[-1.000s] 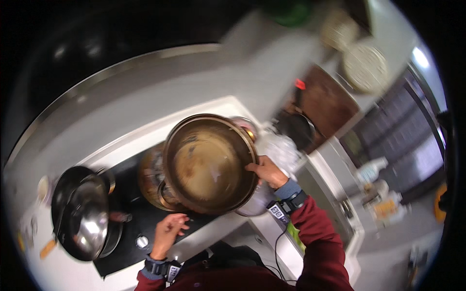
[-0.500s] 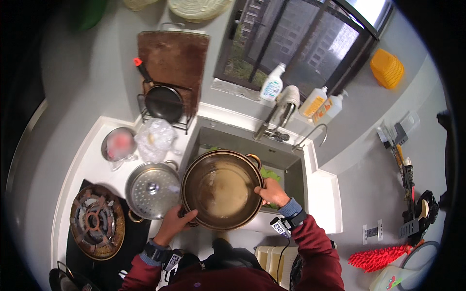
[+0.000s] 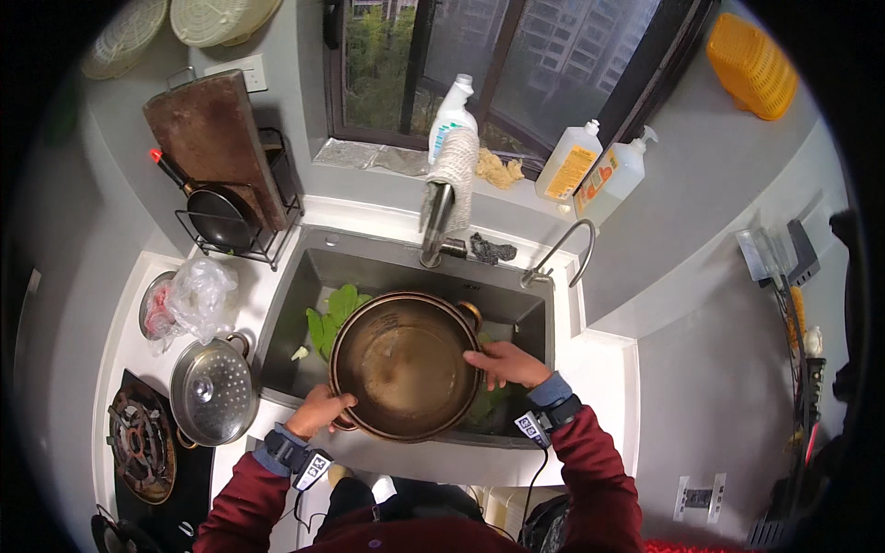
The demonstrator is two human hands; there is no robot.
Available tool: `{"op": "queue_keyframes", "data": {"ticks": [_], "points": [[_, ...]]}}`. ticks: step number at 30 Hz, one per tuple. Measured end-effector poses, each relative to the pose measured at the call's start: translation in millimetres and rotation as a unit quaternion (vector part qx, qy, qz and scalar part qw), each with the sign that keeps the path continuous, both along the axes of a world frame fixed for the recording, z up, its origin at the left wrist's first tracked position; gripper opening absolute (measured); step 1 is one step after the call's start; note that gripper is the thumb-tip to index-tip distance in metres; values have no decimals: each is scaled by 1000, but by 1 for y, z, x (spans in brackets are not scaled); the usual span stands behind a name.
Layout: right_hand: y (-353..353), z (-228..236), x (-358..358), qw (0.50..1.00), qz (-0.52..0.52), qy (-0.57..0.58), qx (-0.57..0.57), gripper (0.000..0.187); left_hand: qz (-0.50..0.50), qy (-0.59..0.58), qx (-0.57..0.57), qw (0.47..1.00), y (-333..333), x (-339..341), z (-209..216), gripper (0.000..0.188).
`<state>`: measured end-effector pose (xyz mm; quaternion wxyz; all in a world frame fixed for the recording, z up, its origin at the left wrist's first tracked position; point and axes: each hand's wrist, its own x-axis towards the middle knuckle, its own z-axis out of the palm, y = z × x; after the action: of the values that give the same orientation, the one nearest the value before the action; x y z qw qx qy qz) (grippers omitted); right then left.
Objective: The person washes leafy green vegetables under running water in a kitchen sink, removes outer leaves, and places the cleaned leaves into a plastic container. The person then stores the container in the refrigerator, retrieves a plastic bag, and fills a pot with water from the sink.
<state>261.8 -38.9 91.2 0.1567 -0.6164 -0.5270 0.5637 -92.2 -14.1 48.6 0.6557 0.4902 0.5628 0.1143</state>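
Observation:
A wide brown metal pot (image 3: 406, 369) with small loop handles is held level over the front half of the grey sink (image 3: 288, 318). Some cloudy liquid seems to cover its bottom. My left hand (image 3: 318, 412) is closed on the pot's near left side, by a handle, thumb over the rim. On the opposite side my right hand (image 3: 510, 364) grips the rim below the other handle. Green leaves (image 3: 336, 313) lie in the sink, partly hidden behind the pot.
A lidded steamer pot (image 3: 214, 392) stands left of the sink, beside a gas burner (image 3: 143, 442). Behind it are a plastic bag (image 3: 205, 297) and a rack with a frying pan (image 3: 221, 218) and chopping board (image 3: 217, 138). The cloth-draped faucet (image 3: 441, 221) rises behind the pot.
The pot has moved rightward, from overlapping the sink's left edge to over the basin, still in both hands. The view has shifted, and more leaves now show at the pot's left.

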Motion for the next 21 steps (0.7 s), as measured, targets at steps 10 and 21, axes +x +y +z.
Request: {"op": "queue_keyframes", "data": {"ticks": [10, 21], "points": [[118, -60, 67, 929, -141, -123, 318, 50, -52, 120, 9, 991, 29, 19, 0, 25], [191, -96, 55, 884, -136, -221, 388, 22, -55, 148, 22, 987, 24, 8, 25, 25]]}}
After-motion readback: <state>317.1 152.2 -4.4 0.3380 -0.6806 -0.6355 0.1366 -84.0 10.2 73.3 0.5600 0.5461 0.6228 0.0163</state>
